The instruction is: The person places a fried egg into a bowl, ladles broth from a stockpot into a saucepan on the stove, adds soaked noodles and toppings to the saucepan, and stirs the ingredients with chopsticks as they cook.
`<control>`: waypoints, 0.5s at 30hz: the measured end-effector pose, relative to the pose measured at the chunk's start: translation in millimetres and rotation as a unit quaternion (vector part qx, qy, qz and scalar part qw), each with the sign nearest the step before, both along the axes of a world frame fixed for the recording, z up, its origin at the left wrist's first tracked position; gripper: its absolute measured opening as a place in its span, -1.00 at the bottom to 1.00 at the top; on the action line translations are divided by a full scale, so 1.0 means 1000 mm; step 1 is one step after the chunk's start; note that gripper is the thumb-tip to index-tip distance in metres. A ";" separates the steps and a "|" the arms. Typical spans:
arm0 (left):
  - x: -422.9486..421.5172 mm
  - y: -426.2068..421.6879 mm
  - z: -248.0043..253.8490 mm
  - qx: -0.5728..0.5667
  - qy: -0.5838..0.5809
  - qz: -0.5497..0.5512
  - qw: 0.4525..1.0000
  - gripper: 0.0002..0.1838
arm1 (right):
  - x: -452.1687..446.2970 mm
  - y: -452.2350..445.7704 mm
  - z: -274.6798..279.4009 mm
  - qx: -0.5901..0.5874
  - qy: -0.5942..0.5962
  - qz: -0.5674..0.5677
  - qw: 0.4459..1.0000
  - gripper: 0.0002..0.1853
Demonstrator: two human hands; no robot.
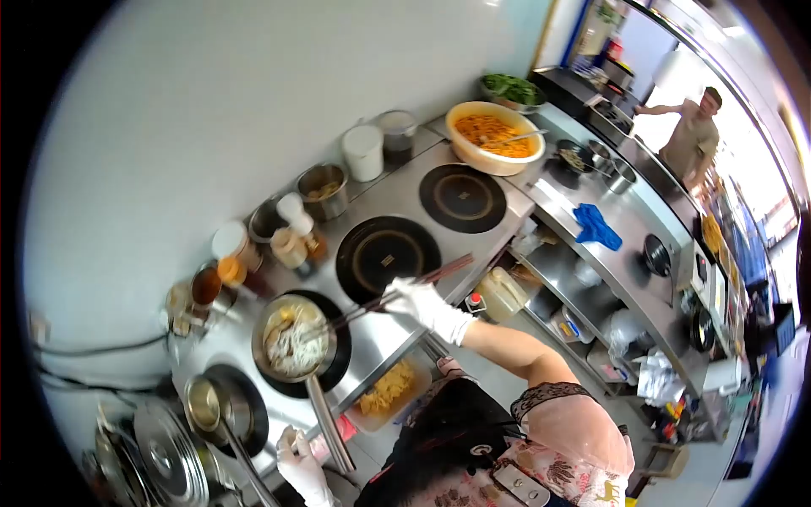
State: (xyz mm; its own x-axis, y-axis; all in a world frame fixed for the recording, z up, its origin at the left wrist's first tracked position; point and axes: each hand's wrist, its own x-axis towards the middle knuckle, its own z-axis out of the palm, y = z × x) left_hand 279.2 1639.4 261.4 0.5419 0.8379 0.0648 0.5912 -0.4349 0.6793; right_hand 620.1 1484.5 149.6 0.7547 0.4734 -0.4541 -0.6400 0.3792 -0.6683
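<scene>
My right hand (411,302), in a white glove, grips a pair of long brown chopsticks (448,269). Their tips reach toward a steel pan (261,342) on a black cooking plate. Pale noodles (296,346) and something yellowish lie in the pan. Its long handle (328,422) points toward me. My left hand (295,452), also gloved in white, is near the counter's front edge, left of that handle and apart from it. Its fingers look bent, and what they hold, if anything, is too small to name. A steel ladle or small pot (204,404) rests to the left.
Two black cooking plates (389,258) lie right of the pan. Seasoning bottles (291,249) and steel pots (322,193) line the wall. A large bowl of orange food (460,152) stands farther back. Another person (691,135) stands at the far right.
</scene>
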 end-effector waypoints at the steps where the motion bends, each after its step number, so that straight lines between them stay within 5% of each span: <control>1: 0.010 -0.003 0.002 -0.014 -0.004 -0.011 1.000 -0.73 | -0.001 -0.005 0.005 -0.020 0.031 0.028 0.999 -0.82; 5: 0.079 -0.031 0.006 -0.176 -0.022 -0.151 0.972 -0.76 | -0.007 -0.017 0.026 0.179 0.151 0.054 0.971 -0.72; 7: 0.136 -0.059 -0.008 -0.300 -0.121 -0.188 0.927 -0.55 | -0.017 -0.024 0.043 0.234 0.201 0.080 0.948 -0.78; 11: 0.249 -0.128 -0.023 -0.493 -0.322 -0.110 0.800 -0.45 | -0.005 -0.057 0.056 0.253 0.213 0.160 0.930 -0.75; 12: 0.272 -0.138 -0.033 -0.455 -0.344 -0.121 0.813 -0.50 | 0.011 -0.074 0.060 0.270 0.168 0.178 0.931 -0.70; 13: 0.296 -0.148 -0.040 -0.414 -0.364 -0.133 0.824 -0.53 | 0.034 -0.095 0.060 0.254 0.279 0.213 0.901 -0.65; 15: 0.343 -0.167 -0.046 -0.479 -0.470 -0.092 0.736 -0.60 | 0.089 -0.149 0.064 0.157 0.150 0.317 0.923 -0.60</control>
State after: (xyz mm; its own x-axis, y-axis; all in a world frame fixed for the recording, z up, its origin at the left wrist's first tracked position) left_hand 622.3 1472.7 215.7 0.7448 0.6614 -0.0886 -0.3446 0.4949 0.7977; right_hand 709.5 1335.5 213.9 0.1428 0.9211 -0.3623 -0.9385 0.0097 -0.3451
